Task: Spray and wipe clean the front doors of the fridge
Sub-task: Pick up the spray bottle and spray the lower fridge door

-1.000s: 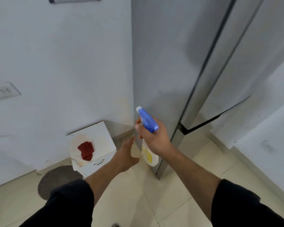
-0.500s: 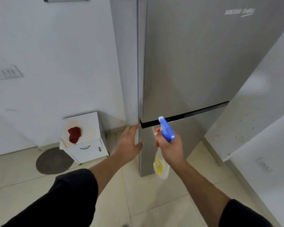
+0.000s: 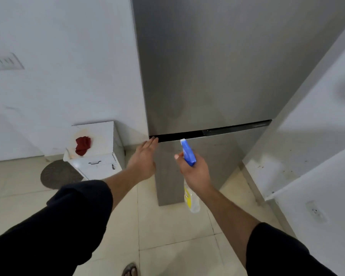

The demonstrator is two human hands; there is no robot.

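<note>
At the upper left of the frame a switch plate (image 3: 7,61) sits on the white wall. Lower down, a round grey mat (image 3: 60,174) lies on the tiled floor beside a small white cabinet (image 3: 100,168), and a crumpled red cloth (image 3: 83,145) rests on the cabinet's stained top. Just right of that, the left hand (image 3: 144,158) reaches forward with its fingers straight and close together; the fingertips are at the left end of the dark gap (image 3: 187,134) between the doors, though whether they touch it is hard to tell. The steel-grey fridge (image 3: 217,66) fills the upper centre, both doors closed, with the lower door (image 3: 213,156) below the gap. In front of the lower door the right hand (image 3: 195,171) grips the neck of a spray bottle (image 3: 188,154), fingers curled round it. The bottle's blue head points up towards the gap, and its clear body with a yellow label hangs under the hand. At the lower right a wall outlet (image 3: 315,212) shows on a white surface.
</note>
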